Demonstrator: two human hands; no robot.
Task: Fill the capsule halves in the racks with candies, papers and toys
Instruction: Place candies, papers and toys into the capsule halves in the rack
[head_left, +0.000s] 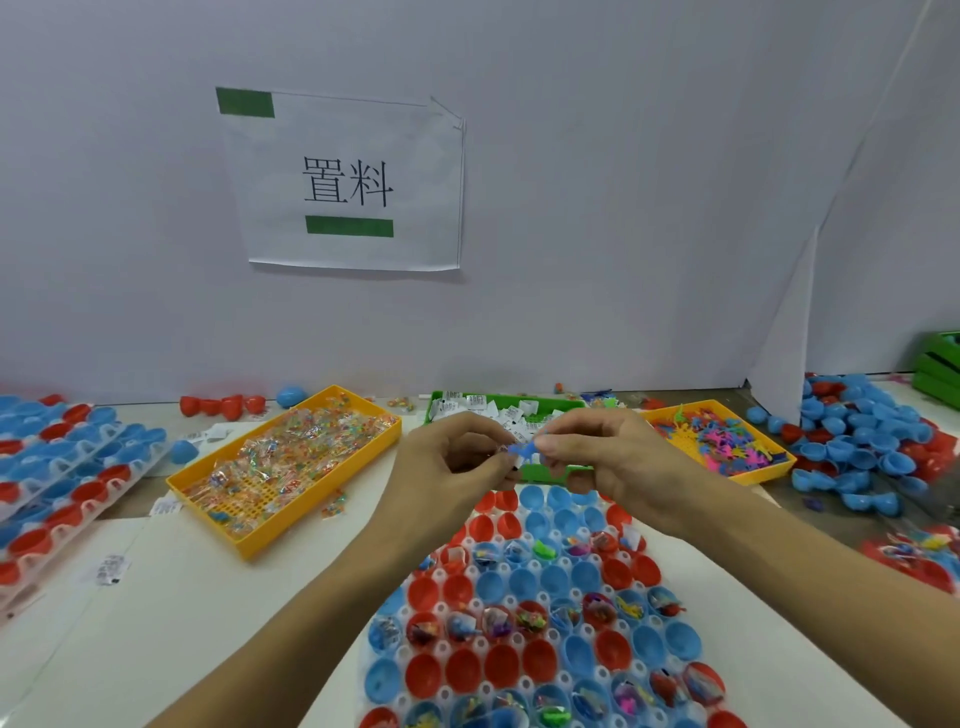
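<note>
A white rack (535, 613) of red and blue capsule halves lies in front of me; some rows hold candies, papers and toys, others are bare. Both hands are raised together above its far end. My right hand (608, 447) pinches a small blue toy (522, 451) at its fingertips. My left hand (452, 457) has curled fingers meeting the right hand at the toy and seems to hold small items; what they are is hidden. Behind the hands stand a yellow tray of candies (280, 462), a green tray of folded papers (498, 410) and a yellow tray of toys (722, 441).
More racks of capsule halves (62, 467) are stacked at the left. A heap of loose blue and red halves (862, 441) lies at the right, with green crates (940, 369) behind. A white partition with a paper sign (348, 182) closes the back.
</note>
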